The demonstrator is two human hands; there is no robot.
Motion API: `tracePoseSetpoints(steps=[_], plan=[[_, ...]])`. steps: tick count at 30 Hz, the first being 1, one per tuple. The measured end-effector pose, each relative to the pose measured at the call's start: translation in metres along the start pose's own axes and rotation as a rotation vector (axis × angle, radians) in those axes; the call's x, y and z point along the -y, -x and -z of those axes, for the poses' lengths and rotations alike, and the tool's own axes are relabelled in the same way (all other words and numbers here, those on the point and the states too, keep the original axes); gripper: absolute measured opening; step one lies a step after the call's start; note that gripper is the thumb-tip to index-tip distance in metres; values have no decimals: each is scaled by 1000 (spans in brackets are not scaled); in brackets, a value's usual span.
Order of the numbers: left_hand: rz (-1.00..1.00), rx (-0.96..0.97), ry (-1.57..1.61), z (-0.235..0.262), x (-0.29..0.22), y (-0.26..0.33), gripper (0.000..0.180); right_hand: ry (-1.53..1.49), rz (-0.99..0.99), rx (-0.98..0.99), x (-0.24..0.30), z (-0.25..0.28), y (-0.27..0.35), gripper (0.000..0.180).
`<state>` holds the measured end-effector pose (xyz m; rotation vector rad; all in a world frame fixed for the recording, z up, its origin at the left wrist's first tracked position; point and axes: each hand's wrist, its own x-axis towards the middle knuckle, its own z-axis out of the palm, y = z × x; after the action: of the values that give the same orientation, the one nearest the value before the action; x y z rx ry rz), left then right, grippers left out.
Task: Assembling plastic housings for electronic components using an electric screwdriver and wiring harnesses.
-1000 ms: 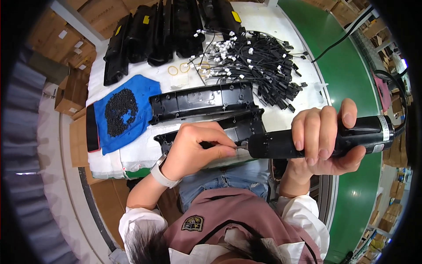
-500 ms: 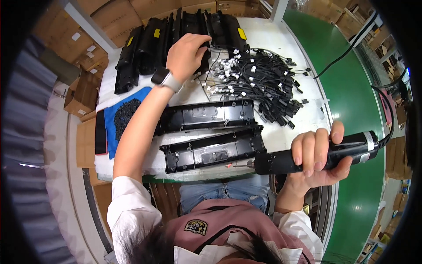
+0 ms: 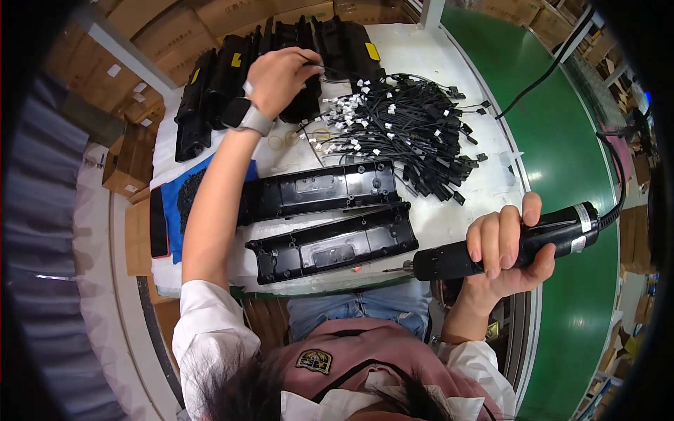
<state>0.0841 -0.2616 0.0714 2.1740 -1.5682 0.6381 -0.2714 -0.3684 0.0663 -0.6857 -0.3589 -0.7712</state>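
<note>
An electric screwdriver (image 3: pixel 449 261), black with a thin bit pointing left, lies sideways in the grip of my right hand (image 3: pixel 500 245) at the table's near right. Far off, my left hand (image 3: pixel 277 78) reaches in among upright black plastic housings (image 3: pixel 225 77). Its thumb and fingers are pinched, and what is between them is hidden; a thin dark cable shows beside the fingertips. Two long black open plastic covers (image 3: pixel 319 186) (image 3: pixel 333 247) lie hollow side up between my arms. Right of the left hand spreads a heap of black cables (image 3: pixel 414 133) with white connectors.
Small black screws (image 3: pixel 188 193) lie on a blue cloth (image 3: pixel 170 210) by my left forearm. Yellowish rings (image 3: pixel 284 140) lie behind the covers. A green conveyor belt (image 3: pixel 572 316) runs along the right. Cardboard boxes (image 3: pixel 242 17) stand behind the table; the screwdriver's cord (image 3: pixel 621 179) rises at right.
My left hand has shifted slightly left in the picture, still pinched by the housings. The whole view has also moved a little. The screwdriver stays in my right hand.
</note>
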Motion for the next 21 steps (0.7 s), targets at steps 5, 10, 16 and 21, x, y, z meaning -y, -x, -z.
tracePoseSetpoints(steps=[5,10,16,21], plan=[[202,185,432,27,2,13,22,23,-48,6,-7,-2,-3,36],[334,207,676,20,13,30,23,56,-99,36,-15,-7,-4,36],[448,26,974,21,14,43,23,78,-146,-24,-17,-11,-2,44],[138,-213,395,36,-16,67,17,151,-146,50,-19,-20,-10,39]])
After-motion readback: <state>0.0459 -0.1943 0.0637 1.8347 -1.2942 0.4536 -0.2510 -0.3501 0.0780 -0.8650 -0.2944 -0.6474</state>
